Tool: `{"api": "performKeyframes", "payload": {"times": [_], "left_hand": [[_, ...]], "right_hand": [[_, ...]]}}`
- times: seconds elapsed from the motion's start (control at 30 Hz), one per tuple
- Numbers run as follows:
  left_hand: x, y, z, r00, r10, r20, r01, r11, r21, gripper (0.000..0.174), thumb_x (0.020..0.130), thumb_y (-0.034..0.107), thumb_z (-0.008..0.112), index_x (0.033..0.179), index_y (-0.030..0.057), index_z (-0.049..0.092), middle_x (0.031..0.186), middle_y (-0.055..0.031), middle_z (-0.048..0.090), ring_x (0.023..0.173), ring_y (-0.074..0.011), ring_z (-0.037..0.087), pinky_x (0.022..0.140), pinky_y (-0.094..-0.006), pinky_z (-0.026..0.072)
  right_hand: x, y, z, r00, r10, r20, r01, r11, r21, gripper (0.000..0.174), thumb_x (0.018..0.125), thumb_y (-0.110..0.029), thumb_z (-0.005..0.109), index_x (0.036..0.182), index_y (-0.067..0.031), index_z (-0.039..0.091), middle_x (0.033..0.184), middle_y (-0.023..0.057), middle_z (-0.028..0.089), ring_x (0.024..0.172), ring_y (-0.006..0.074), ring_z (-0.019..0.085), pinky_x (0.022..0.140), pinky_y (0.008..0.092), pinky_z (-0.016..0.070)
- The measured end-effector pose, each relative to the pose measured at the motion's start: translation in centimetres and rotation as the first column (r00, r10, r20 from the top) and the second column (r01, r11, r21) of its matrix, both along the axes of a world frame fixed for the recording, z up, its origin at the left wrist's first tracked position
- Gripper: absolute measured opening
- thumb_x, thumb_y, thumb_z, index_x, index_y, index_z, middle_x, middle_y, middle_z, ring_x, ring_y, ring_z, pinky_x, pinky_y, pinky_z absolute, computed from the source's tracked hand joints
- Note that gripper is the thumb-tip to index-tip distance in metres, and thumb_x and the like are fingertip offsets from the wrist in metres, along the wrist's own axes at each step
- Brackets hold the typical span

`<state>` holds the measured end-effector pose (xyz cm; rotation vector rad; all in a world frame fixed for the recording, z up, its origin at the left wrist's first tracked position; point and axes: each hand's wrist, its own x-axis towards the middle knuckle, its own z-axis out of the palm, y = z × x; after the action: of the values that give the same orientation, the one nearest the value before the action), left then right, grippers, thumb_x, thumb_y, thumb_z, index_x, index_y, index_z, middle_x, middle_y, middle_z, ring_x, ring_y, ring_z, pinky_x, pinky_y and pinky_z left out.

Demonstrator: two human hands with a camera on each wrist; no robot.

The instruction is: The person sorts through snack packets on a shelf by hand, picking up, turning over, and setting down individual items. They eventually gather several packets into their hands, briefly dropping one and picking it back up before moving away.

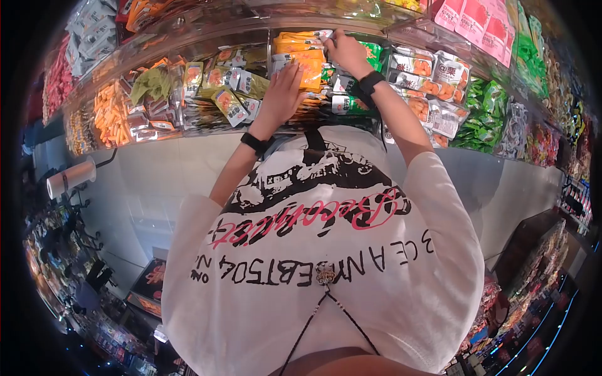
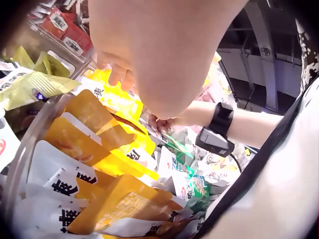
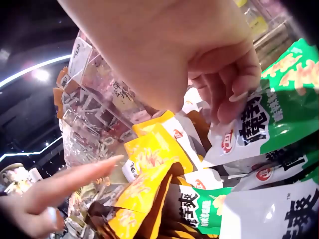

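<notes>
My left hand [image 1: 285, 94] lies over the yellow snack packets [image 1: 310, 67] in the clear bin, fingers mostly straight and touching the front of the stack. In the right wrist view its extended index finger [image 3: 94, 174] comes in beside those packets. Farther back, my right hand [image 1: 347, 51] reaches down where yellow and green packets meet. Its curled fingers [image 3: 224, 94] are at the edge of a green-and-white packet [image 3: 279, 109]; the thumb is hidden, and I cannot tell whether they pinch anything. More yellow packets [image 2: 99, 149] stand in rows in the left wrist view.
Olive-green packets [image 1: 232, 88] fill the bin to the left; white packets with orange pictures [image 1: 433, 81] lie to the right. Clear bin walls [image 2: 30, 134] divide them. Pink packs [image 1: 480, 25] sit on the shelf above. A white roll [image 1: 71, 178] hangs at the lower left.
</notes>
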<state>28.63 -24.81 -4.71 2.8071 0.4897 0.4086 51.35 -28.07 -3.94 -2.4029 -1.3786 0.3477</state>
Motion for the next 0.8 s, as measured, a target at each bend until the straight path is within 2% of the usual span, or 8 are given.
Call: {"api": "performKeyframes", "payload": {"times": [0.1,0.17,0.4,0.57,0.7,0.77,0.8], "left_hand": [[-1.2,-0.5,0.8,0.999,0.028,0.032,-0.026,0.998,-0.06,0.057,0.084,0.024,0.055,0.131,0.0009,0.034,0.136,-0.015,0.035,0.123,-0.0341,0.035,0.1,-0.0453,0.0306],[-1.7,-1.0,1.6,0.997,0.022,0.081,-0.013,0.995,-0.1,0.052,0.083,0.019,0.056,0.128,0.001,0.039,0.13,-0.015,0.041,0.12,-0.034,0.038,0.1,-0.0434,0.0321],[-1.2,-1.1,2.0,0.991,0.006,0.134,0.016,0.987,-0.159,0.046,0.083,0.016,0.055,0.126,0.0031,0.042,0.127,-0.0145,0.044,0.117,-0.0335,0.042,0.099,-0.0412,0.0339],[-0.5,-0.7,2.2,0.982,0.0,0.19,0.044,0.973,-0.225,0.045,0.085,0.015,0.054,0.126,0.0034,0.041,0.127,-0.015,0.044,0.115,-0.0339,0.043,0.097,-0.0411,0.0356],[-0.5,-0.3,1.7,0.98,-0.01,0.196,0.054,0.974,-0.219,0.045,0.084,0.014,0.055,0.126,0.0038,0.042,0.124,-0.0159,0.044,0.114,-0.0335,0.043,0.097,-0.042,0.0353],[-0.6,0.0,1.6,0.977,0.077,0.196,0.003,0.925,-0.381,0.051,0.083,0.013,0.057,0.129,0.0029,0.037,0.129,-0.0173,0.041,0.117,-0.0351,0.041,0.098,-0.0395,0.0352],[-0.5,0.2,1.9,0.977,0.077,0.198,0.005,0.924,-0.381,0.051,0.083,0.013,0.057,0.129,0.0029,0.037,0.129,-0.0173,0.041,0.117,-0.0351,0.041,0.098,-0.0395,0.0352]], "right_hand": [[0.0,0.4,-0.4,0.997,-0.018,0.075,0.021,0.999,-0.03,0.042,0.088,-0.045,0.044,0.093,-0.0048,0.056,0.071,0.0177,0.064,0.069,0.0333,0.063,0.057,0.0446,0.05],[0.5,0.2,-1.4,0.996,0.078,0.047,-0.077,0.997,-0.023,0.042,0.088,-0.046,0.044,0.093,-0.0069,0.057,0.071,0.0165,0.064,0.069,0.033,0.063,0.056,0.0441,0.05],[0.4,0.6,-0.8,0.976,0.205,0.069,-0.204,0.979,-0.026,0.044,0.088,-0.048,0.044,0.098,-0.007,0.054,0.072,0.0171,0.063,0.071,0.0342,0.062,0.059,0.0438,0.0499],[0.9,0.6,-1.8,0.911,0.38,0.161,-0.385,0.923,0.002,0.029,0.09,-0.036,0.044,0.096,-0.0086,0.052,0.07,0.0147,0.063,0.063,0.0328,0.062,0.053,0.0445,0.0476],[0.7,0.7,-0.3,0.864,0.417,0.283,-0.436,0.9,0.004,0.021,0.09,-0.029,0.045,0.095,-0.0099,0.052,0.07,0.0123,0.063,0.059,0.0302,0.061,0.05,0.0424,0.0466],[0.6,0.4,1.4,0.795,0.454,0.402,-0.517,0.854,0.057,0.017,0.085,-0.025,0.051,0.094,-0.0103,0.052,0.069,0.0105,0.062,0.056,0.0283,0.061,0.046,0.0383,0.0459],[0.6,0.2,2.2,0.795,0.454,0.403,-0.516,0.855,0.056,0.017,0.085,-0.025,0.051,0.094,-0.0103,0.052,0.069,0.0105,0.062,0.056,0.0283,0.061,0.046,0.0383,0.0459]]}}
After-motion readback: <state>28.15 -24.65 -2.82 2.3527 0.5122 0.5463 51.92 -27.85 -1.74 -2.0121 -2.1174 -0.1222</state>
